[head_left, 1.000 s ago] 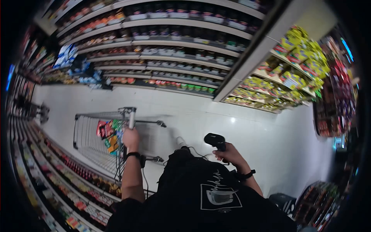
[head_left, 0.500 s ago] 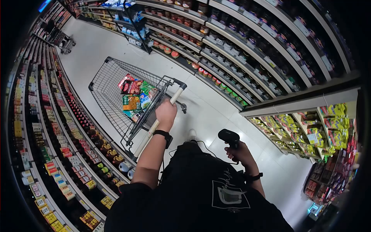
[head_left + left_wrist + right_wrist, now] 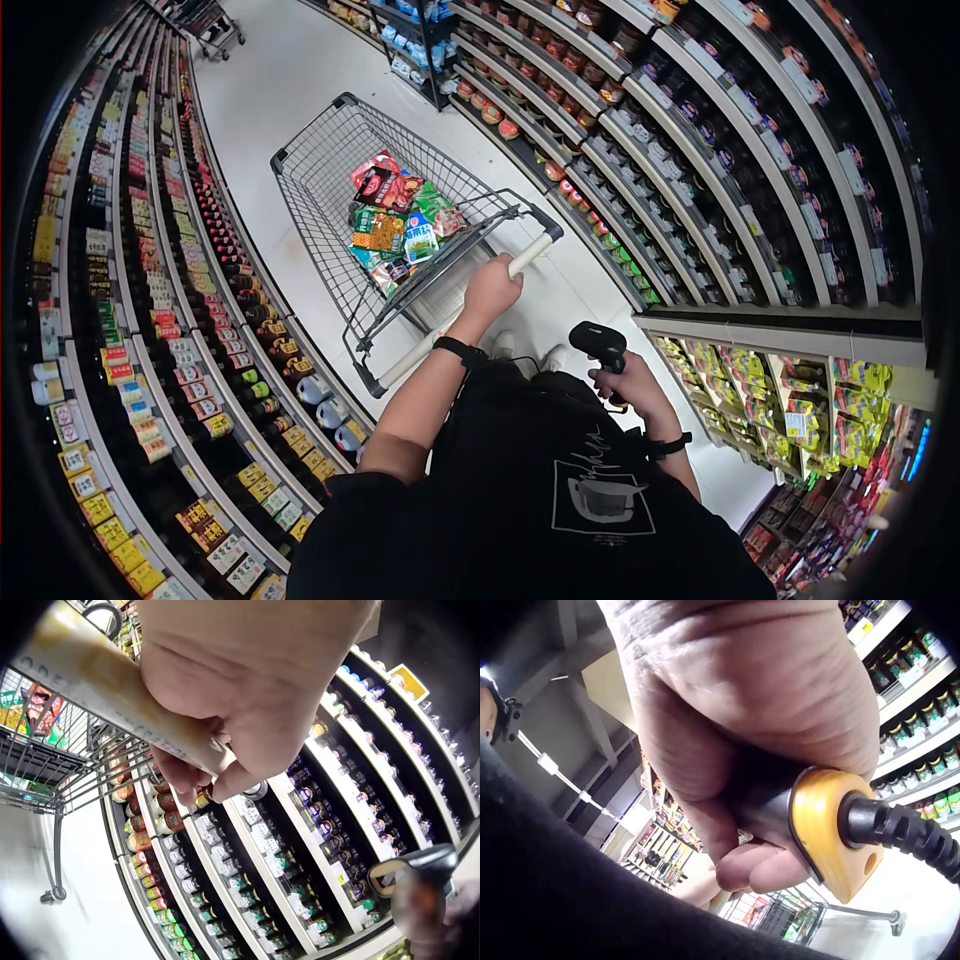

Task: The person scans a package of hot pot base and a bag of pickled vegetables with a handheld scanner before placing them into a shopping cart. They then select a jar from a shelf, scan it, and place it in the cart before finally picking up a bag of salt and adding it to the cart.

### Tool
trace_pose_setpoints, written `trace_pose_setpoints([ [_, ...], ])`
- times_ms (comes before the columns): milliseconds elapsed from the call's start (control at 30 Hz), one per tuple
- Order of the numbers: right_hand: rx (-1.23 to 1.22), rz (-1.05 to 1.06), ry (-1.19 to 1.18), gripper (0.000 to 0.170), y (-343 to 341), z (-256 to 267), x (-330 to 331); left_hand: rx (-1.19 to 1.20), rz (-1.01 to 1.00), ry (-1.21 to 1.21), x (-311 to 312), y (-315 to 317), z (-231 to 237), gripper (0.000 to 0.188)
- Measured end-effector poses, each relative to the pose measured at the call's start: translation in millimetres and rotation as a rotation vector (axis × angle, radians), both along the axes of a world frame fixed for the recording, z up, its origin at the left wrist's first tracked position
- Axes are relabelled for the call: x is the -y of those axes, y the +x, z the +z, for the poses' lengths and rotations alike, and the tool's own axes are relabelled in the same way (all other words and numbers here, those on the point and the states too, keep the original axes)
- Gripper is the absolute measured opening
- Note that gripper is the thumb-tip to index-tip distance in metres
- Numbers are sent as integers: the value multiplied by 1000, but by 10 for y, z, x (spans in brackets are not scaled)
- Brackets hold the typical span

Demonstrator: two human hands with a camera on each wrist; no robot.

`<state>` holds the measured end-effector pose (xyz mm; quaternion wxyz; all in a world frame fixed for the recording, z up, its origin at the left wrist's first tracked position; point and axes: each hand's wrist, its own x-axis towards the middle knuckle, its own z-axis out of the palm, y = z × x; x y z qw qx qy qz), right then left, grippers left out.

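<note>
My left hand [image 3: 493, 287] grips the pale handle [image 3: 408, 362] of a wire shopping cart [image 3: 325, 200]. Its fingers curl round the bar in the left wrist view. Inside the cart lie several snack packets, among them a red packet [image 3: 388, 188], a green and orange packet [image 3: 378, 230] and a blue and white packet [image 3: 420, 238]. My right hand [image 3: 638, 387] holds a black handheld barcode scanner [image 3: 598, 342] by its grip, away from the cart. From the scanner's yellow end cap [image 3: 826, 825] runs a ribbed black cable [image 3: 915, 831].
Long shelves of boxed and bottled goods [image 3: 215, 400] line the left side. Shelves of jars [image 3: 690, 180] curve along the right, with yellow packets [image 3: 740, 375] on a lower rack near me. White floor [image 3: 265, 75] runs ahead between them, with another cart [image 3: 212, 28] far off.
The view has swung round, so the cart now lies more squarely ahead and nearer the middle. My left hand stays on its handle, and the scanner stays in my right hand.
</note>
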<state>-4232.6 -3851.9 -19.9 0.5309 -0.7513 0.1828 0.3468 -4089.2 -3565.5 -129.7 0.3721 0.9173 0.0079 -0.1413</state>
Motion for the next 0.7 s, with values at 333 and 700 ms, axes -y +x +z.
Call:
trace_pose_setpoints([
  [333, -37, 158, 51, 38, 546, 201, -143, 113, -111, 14, -486, -708, 29, 47],
  [700, -29, 261, 242, 33, 1345, -120, 72, -145, 16, 441, -786, -988, 35, 31],
])
